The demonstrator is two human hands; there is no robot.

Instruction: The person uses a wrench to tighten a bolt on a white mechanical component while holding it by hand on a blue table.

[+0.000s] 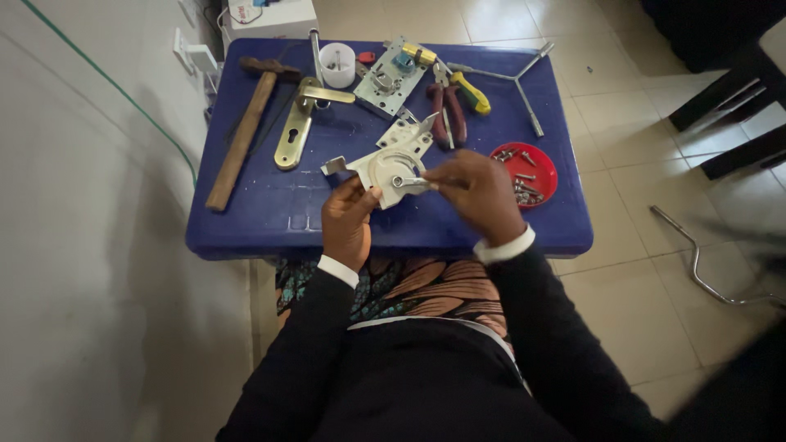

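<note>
My left hand (348,221) holds a pale metal plate with a round arc (391,155) from below, over the near edge of a blue plastic table (278,213). My right hand (479,192) pinches a small ring-ended metal piece (407,182) that rests against the plate's face. Both sleeves are dark with white cuffs.
On the table lie a wooden-handled hammer (241,135), a brass door handle on its plate (299,119), a white cup (337,64), a lock body (391,78), pliers (449,110), a three-way wrench (516,80) and a red dish of screws (524,173). A bent metal rod (696,262) lies on the tiled floor.
</note>
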